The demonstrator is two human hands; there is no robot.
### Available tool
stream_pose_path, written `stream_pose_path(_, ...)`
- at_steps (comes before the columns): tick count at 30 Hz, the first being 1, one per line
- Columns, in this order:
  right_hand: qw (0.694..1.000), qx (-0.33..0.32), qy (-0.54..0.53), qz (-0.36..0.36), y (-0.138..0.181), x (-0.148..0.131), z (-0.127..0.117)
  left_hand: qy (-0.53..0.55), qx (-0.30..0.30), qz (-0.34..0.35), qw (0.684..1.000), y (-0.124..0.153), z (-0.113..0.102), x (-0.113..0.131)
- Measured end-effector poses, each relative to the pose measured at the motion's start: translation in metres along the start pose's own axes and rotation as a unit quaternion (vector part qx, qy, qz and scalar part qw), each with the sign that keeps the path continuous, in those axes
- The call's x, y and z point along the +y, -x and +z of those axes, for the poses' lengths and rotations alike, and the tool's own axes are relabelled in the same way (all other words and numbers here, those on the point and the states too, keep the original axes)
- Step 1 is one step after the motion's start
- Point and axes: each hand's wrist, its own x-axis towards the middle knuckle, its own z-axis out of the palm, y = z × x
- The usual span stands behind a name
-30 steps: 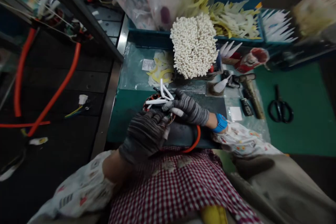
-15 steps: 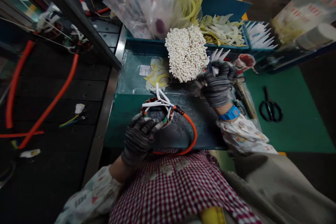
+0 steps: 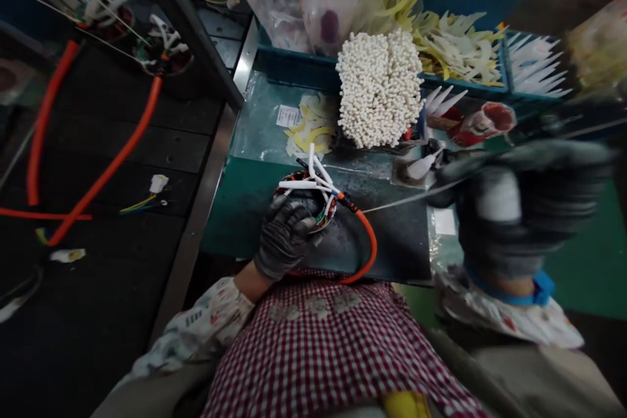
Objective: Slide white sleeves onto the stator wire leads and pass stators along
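My left hand, in a dark grey striped glove, is closed on the near left rim of a motor stator, a wound copper ring on the bench. White sleeved leads cross over its top, and an orange sheathed cable curves from it toward my lap. My right hand, gloved and smeared by motion, is raised at the right with fingers curled. A thin pale cord stretches from near the cable's black-bound neck to this hand, which grips it. A white patch shows on the glove.
A bundle of white sticks stands behind the stator. Blue bins at the back hold plastic bags, yellowish strips and white pointed pieces. A red roll lies right of the bundle. At left, a metal post stands by a dark conveyor carrying other stators.
My right hand has moved from beside the white bundle toward me and to the right, with the cord now stretched to it. My left hand stays on the stator. The view has shifted.
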Motion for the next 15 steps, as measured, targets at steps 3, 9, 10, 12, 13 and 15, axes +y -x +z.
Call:
stream_pose_path(3,0.994,-0.107,0.019,-0.004,0.025,-0.002,0.011,-0.005,-0.015,-0.006,1.000,0.001,-0.002,0.000)
stream_pose_path(9,0.984,-0.163,0.001,0.073,0.067,0.022,0.001,0.031,-0.021,-0.020,0.999,0.000,-0.003,0.002)
stream_pose_path(10,0.969,-0.225,-0.010,0.104,0.072,0.021,-0.004,0.033,-0.013,-0.017,0.999,0.000,-0.003,0.002)
stream_pose_path(12,0.925,-0.349,-0.020,0.145,0.079,0.019,-0.012,0.032,-0.001,-0.010,0.999,-0.002,-0.002,0.001)
stream_pose_path(13,0.909,-0.392,-0.016,0.144,0.082,0.019,-0.012,0.030,-0.002,-0.009,0.999,-0.002,-0.003,0.000)
stream_pose_path(15,0.900,-0.428,0.020,0.082,0.083,0.024,-0.006,0.032,-0.009,-0.006,0.999,-0.002,-0.003,-0.002)
